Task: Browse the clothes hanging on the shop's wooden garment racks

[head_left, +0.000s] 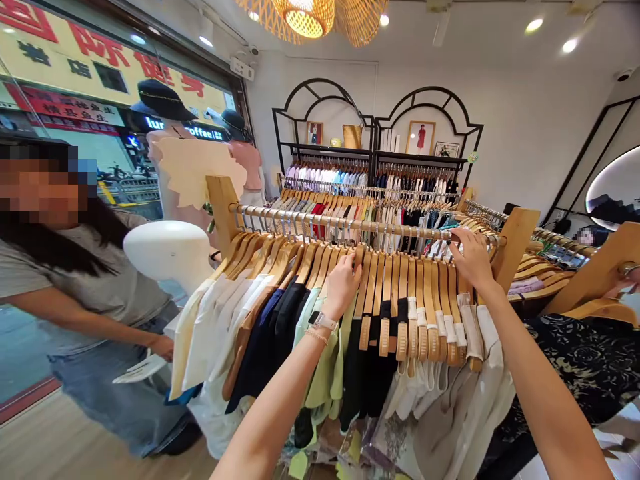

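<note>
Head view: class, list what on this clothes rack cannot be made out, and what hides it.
Hook of the wooden hanger held at the left hand: hidden by fingers.
Rail under the right hand: hidden by fingers.
Black patterned garment: cut off by the right and bottom edges.

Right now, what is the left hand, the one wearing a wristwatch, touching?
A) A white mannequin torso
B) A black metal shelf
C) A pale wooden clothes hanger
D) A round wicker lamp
C: the left hand has its fingers curled over a pale wooden clothes hanger on the long clothes rack.
</note>
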`<control>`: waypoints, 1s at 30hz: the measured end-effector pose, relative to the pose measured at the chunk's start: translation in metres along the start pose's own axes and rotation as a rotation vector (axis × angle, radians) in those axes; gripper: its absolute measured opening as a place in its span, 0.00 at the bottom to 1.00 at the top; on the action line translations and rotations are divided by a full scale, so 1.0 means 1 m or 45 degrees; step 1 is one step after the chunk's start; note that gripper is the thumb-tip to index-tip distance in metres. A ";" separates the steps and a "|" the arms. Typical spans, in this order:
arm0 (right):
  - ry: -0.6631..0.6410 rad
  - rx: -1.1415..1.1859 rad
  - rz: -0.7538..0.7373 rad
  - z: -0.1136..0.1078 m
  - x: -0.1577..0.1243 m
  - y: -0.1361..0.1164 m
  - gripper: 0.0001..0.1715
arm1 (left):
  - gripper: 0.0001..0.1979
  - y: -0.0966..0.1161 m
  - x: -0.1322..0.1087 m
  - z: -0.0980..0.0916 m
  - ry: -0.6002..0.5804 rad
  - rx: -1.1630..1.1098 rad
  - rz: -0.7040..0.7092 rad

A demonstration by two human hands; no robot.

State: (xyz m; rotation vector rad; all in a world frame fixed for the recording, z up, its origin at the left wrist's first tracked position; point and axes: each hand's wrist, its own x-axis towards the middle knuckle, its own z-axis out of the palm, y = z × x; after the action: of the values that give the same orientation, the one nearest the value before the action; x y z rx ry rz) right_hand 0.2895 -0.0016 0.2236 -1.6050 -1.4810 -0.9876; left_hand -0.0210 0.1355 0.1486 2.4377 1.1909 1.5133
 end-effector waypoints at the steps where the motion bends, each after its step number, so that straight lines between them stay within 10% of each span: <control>1: -0.010 -0.010 -0.016 0.000 0.000 0.002 0.23 | 0.20 0.002 -0.001 -0.001 -0.005 0.009 -0.007; 30: -0.032 -0.218 -0.061 0.012 -0.012 -0.001 0.30 | 0.21 0.002 -0.008 -0.011 -0.293 0.262 -0.126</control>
State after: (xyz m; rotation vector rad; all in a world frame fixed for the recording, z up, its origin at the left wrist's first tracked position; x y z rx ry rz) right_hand 0.2888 0.0043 0.2076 -1.7140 -1.4921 -1.1516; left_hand -0.0308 0.1255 0.1494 2.5466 1.4554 1.0985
